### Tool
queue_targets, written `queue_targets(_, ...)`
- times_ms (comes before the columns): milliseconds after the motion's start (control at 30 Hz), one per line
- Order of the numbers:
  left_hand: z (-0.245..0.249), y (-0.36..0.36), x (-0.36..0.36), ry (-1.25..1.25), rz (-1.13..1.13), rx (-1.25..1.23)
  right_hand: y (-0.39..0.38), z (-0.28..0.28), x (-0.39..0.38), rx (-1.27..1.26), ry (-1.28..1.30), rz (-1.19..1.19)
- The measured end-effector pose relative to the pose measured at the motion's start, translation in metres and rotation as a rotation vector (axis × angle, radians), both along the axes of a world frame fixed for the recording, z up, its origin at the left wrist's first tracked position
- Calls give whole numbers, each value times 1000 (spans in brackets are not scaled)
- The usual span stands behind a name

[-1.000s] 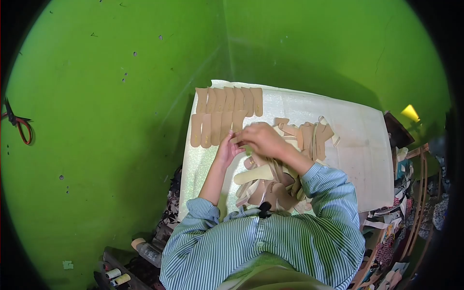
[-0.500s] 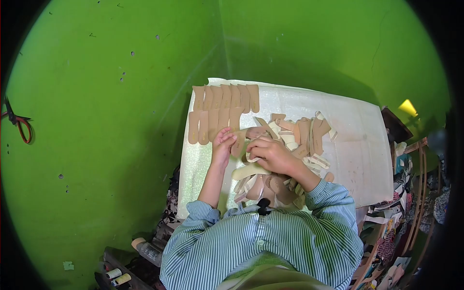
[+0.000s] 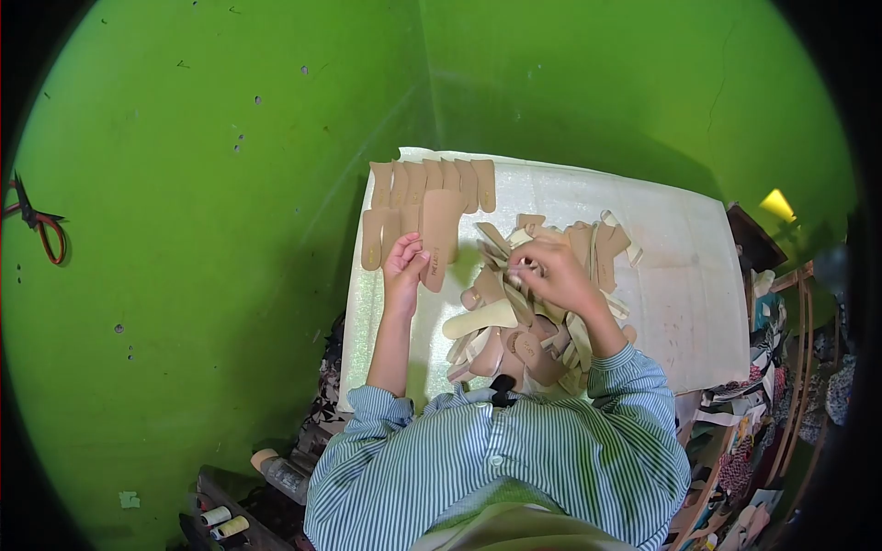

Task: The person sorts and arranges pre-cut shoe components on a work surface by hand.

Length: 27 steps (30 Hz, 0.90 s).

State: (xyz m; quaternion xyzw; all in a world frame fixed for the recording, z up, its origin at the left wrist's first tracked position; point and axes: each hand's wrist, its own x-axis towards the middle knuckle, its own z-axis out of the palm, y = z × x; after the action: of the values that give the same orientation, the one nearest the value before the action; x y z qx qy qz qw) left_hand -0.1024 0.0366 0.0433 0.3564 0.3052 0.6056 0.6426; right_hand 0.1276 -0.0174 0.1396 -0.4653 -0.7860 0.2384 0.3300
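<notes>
A tan shoe insole [image 3: 443, 230] with small print near its lower end stands nearly upright in my left hand [image 3: 402, 268], gripped by the thumb and fingers. My right hand [image 3: 562, 278] is over the heap of loose insoles [image 3: 480, 318], its fingers bent and pinched together. What those fingertips hold, if anything, is blurred among the pieces below. Behind my left hand, tan insoles lie side by side in two overlapping rows, the back row [image 3: 487, 185] and the front row [image 3: 371, 241], which the held insole partly covers.
A pale sheet covers the table [image 3: 680, 303] under everything. Scissors [image 3: 39, 220] hang on the green wall at the left. Thread spools [image 3: 230, 527] sit low at the left, and a rack [image 3: 790, 367] of materials stands at the right.
My left hand has drawn slightly left and lifted the insole, turning its full face into view. My right hand has moved away from it, right and up over the heap.
</notes>
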Motion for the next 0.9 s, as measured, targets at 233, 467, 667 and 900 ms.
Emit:
queue_targets(233,-9,-5,12,100,24,2,16,0,13,274,882,-235)
queue_targets(467,-16,-5,16,188,7,-25,13,-23,22,23,1007,-343)
queue_targets(667,-8,-10,33,106,-78,-13,-10,-1,27,-113,673,-309)
queue_targets(900,-32,-33,100,-13,-412,-116,-25,-10,34,-238,360,-406)
